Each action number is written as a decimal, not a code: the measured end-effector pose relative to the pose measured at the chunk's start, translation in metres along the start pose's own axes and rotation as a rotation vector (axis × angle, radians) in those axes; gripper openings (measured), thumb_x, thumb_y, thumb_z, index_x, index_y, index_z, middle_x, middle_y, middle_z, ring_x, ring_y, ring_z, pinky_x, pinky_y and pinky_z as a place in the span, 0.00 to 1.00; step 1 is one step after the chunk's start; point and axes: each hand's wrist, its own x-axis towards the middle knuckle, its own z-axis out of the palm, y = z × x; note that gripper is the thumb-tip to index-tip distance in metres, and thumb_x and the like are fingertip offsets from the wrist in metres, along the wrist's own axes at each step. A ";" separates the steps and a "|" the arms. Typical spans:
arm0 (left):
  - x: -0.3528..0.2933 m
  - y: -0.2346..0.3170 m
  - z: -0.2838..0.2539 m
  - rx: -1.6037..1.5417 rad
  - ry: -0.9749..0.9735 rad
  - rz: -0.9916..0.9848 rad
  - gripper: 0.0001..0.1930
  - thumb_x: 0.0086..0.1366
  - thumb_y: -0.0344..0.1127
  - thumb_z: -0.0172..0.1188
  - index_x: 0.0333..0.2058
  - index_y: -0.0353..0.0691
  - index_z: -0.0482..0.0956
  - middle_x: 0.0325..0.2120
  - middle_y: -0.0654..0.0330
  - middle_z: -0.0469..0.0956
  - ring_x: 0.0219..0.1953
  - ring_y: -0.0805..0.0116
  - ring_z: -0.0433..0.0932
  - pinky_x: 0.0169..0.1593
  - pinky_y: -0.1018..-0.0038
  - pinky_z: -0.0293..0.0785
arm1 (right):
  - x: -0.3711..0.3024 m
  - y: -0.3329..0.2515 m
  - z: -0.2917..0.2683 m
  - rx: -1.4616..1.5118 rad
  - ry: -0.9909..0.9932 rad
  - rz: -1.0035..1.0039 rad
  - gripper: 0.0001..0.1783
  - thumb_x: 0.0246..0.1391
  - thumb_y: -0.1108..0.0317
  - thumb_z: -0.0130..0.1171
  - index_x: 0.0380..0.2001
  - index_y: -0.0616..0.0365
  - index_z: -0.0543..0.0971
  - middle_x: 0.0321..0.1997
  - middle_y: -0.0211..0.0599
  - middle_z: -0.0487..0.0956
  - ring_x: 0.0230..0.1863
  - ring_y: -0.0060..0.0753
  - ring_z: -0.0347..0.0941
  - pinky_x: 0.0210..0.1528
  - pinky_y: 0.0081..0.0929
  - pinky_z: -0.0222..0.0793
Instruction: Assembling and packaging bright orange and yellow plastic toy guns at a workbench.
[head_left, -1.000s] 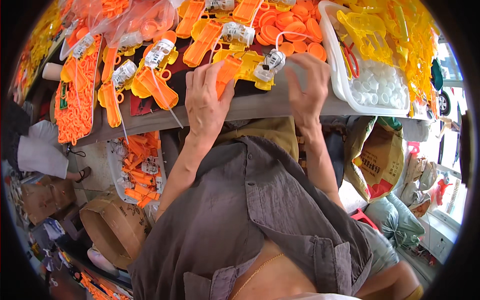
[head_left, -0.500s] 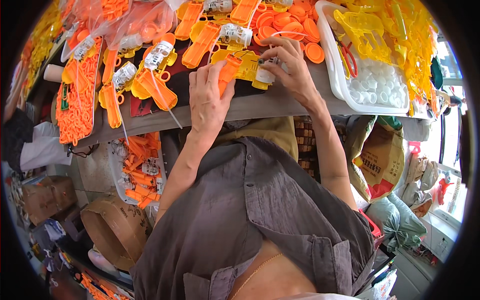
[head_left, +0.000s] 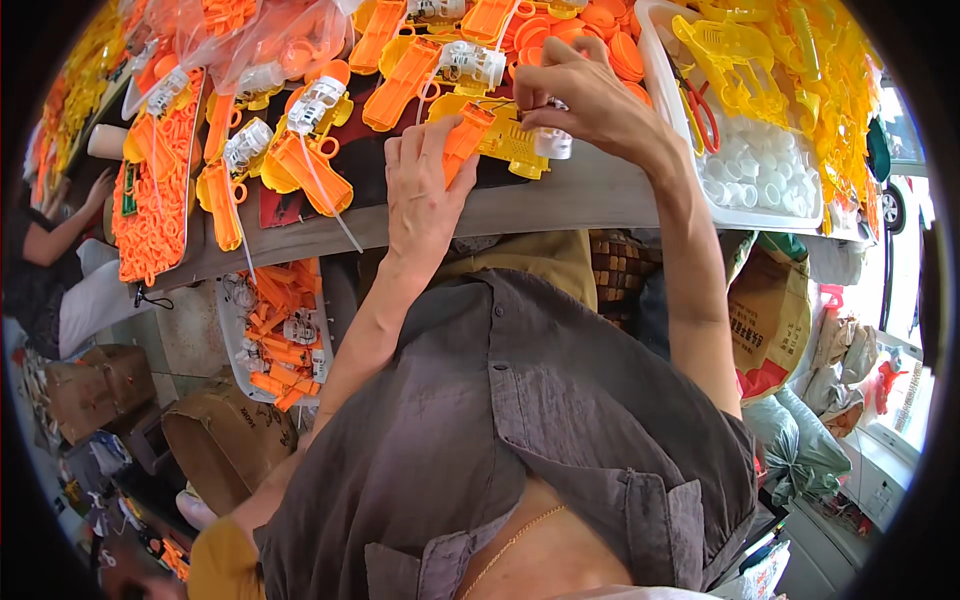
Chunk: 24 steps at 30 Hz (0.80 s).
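My left hand [head_left: 428,190] is closed around an orange plastic piece [head_left: 467,140], thumb on one side and fingers on the other. It rests at the table's near edge, against a yellow plastic shell [head_left: 507,148] lying open on the table. My right hand [head_left: 600,105] hovers over the shell's right end, fingers curled in a pinch. Whatever sits between those fingertips is hidden. Just below them is a white and clear cylindrical part [head_left: 552,144] at the shell's end. A thin dark wire [head_left: 492,103] shows between the two hands.
Yellow-and-orange assemblies [head_left: 305,150] with white cylinders lie to the left, beside a tray of small orange parts [head_left: 150,235]. Orange discs [head_left: 625,55] lie behind. A white bin [head_left: 812,205] holds white caps and red-handled scissors [head_left: 703,120]. Another person's arm [head_left: 65,235] shows far left.
My right hand has moved up and right, its wrist turning over and its fingers curling. The shell and white part have shifted slightly right. Another person's arm and yellow clothing have appeared at left.
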 end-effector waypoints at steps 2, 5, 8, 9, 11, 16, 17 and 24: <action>0.000 0.001 0.000 0.005 -0.006 -0.005 0.27 0.55 0.29 0.68 0.54 0.40 0.71 0.42 0.54 0.72 0.44 0.53 0.69 0.51 0.60 0.69 | 0.013 -0.004 -0.004 -0.099 -0.272 -0.006 0.09 0.50 0.65 0.67 0.29 0.53 0.76 0.29 0.26 0.74 0.42 0.32 0.66 0.59 0.36 0.50; -0.001 0.001 0.002 0.015 0.019 -0.021 0.26 0.56 0.30 0.68 0.54 0.40 0.71 0.42 0.54 0.71 0.44 0.53 0.69 0.50 0.60 0.69 | 0.013 -0.005 0.019 0.055 -0.295 -0.081 0.09 0.50 0.65 0.67 0.29 0.53 0.76 0.31 0.27 0.75 0.42 0.32 0.66 0.61 0.38 0.49; -0.002 0.004 0.004 0.035 0.018 -0.065 0.26 0.55 0.30 0.68 0.53 0.41 0.71 0.42 0.54 0.71 0.44 0.53 0.69 0.49 0.61 0.69 | -0.009 -0.002 0.035 0.071 -0.102 -0.017 0.08 0.50 0.65 0.67 0.31 0.53 0.79 0.35 0.28 0.75 0.47 0.31 0.66 0.62 0.38 0.49; -0.001 0.005 0.004 0.039 0.027 -0.067 0.26 0.55 0.30 0.68 0.53 0.42 0.71 0.42 0.55 0.71 0.44 0.54 0.69 0.49 0.61 0.70 | -0.016 0.002 0.044 0.118 0.069 0.032 0.08 0.50 0.64 0.67 0.32 0.53 0.80 0.36 0.29 0.75 0.49 0.30 0.65 0.62 0.38 0.49; 0.000 0.007 0.004 0.036 0.030 -0.065 0.26 0.55 0.30 0.68 0.53 0.42 0.71 0.41 0.56 0.71 0.45 0.54 0.69 0.48 0.61 0.70 | -0.019 0.002 0.048 0.145 0.096 0.063 0.08 0.51 0.64 0.68 0.32 0.53 0.81 0.37 0.28 0.74 0.50 0.30 0.65 0.63 0.37 0.49; -0.002 0.004 0.007 0.064 0.060 -0.066 0.26 0.55 0.30 0.68 0.53 0.44 0.72 0.42 0.58 0.71 0.45 0.55 0.70 0.46 0.61 0.71 | -0.014 -0.001 0.054 0.249 0.135 0.134 0.08 0.52 0.65 0.67 0.36 0.52 0.81 0.34 0.26 0.78 0.46 0.25 0.71 0.66 0.36 0.46; -0.002 0.004 0.007 0.064 0.062 -0.067 0.26 0.55 0.30 0.68 0.53 0.44 0.72 0.42 0.58 0.71 0.45 0.55 0.70 0.46 0.61 0.71 | -0.015 0.000 0.053 0.248 0.134 0.133 0.08 0.52 0.65 0.67 0.36 0.52 0.81 0.34 0.26 0.78 0.46 0.25 0.71 0.66 0.36 0.46; -0.003 0.009 0.008 0.071 0.053 -0.098 0.26 0.55 0.31 0.68 0.53 0.44 0.71 0.42 0.58 0.71 0.45 0.55 0.70 0.46 0.61 0.71 | -0.020 0.006 0.052 0.206 0.114 0.060 0.11 0.55 0.64 0.65 0.41 0.50 0.82 0.35 0.25 0.79 0.48 0.22 0.71 0.67 0.36 0.46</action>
